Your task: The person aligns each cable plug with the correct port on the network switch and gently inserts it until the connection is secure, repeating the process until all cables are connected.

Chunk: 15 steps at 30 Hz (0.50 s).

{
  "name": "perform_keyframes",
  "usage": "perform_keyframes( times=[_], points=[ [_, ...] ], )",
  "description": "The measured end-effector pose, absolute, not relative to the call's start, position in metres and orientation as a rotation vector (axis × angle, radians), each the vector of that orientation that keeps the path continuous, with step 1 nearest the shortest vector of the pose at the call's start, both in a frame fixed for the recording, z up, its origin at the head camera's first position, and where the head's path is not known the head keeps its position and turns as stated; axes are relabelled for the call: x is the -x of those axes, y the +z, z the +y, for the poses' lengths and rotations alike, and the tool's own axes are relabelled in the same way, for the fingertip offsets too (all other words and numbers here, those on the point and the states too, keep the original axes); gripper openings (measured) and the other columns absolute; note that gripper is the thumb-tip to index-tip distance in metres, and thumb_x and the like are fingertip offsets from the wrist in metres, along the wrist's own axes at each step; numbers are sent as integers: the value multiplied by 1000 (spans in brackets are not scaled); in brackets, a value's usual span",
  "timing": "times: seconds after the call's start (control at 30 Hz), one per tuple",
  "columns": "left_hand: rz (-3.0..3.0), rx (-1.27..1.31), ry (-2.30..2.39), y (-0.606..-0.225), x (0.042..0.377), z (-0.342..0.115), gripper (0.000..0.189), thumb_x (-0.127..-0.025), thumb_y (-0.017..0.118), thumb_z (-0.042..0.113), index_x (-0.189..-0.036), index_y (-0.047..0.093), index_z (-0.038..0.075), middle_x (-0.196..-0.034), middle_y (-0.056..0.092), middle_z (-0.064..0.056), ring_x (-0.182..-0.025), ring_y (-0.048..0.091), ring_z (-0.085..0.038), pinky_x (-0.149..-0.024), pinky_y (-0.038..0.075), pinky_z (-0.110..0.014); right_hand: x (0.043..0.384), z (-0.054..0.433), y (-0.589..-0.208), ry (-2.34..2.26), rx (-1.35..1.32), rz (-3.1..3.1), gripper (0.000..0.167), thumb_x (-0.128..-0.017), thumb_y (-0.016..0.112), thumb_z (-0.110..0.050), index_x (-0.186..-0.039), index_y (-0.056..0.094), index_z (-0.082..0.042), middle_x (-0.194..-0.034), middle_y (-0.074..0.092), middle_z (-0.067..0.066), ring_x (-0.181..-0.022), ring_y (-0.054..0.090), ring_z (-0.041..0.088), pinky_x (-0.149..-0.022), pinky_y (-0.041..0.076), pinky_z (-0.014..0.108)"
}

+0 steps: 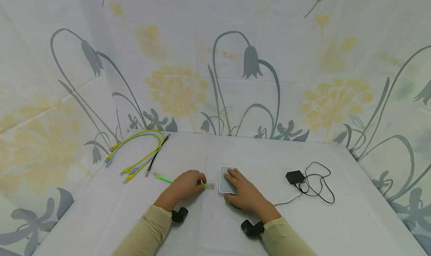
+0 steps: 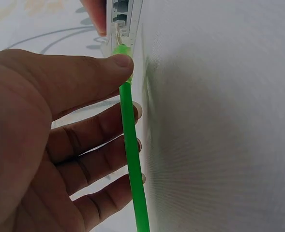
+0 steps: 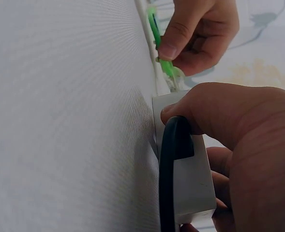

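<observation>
My left hand [image 1: 186, 185] pinches a short green network cable [image 2: 132, 145] just behind its clear plug [image 1: 210, 186], thumb on one side and fingers behind it. The plug points at the port side of a small white box with a grey top, a network switch [image 1: 226, 180]; in the left wrist view the plug's tip overlaps the row of ports. My right hand [image 1: 247, 191] grips the switch, its fingers across the top and thumb on the near side. Beside that thumb a black power plug [image 3: 182, 140] sits in the switch, its cord running off.
At the back left lie several network cables, yellow [image 1: 143, 160] and light blue, plus a short black one [image 1: 155, 157]. A black power adapter [image 1: 295, 177] with a loosely coiled cord [image 1: 328, 187] rests on the white table at right. Flower-patterned fabric rises behind the table.
</observation>
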<state>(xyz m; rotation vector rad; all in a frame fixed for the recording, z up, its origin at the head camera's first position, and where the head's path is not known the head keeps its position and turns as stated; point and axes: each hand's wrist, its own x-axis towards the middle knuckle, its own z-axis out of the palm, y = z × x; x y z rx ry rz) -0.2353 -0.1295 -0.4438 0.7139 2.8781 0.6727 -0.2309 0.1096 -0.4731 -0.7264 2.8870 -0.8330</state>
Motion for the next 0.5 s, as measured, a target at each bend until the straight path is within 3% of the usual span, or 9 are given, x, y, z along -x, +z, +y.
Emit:
perform_keyframes(
  times=[0.5],
  points=[
    [2876, -730, 619, -447, 234, -123, 15, -92, 65, 16, -104, 70, 10, -83, 60, 1, -76, 53, -12, -72, 47, -33, 231, 110, -473, -819, 730, 2885, 65, -86, 66, -30, -146, 45, -15, -158, 32, 5, -149, 21, 28, -113, 34, 50]
  ],
)
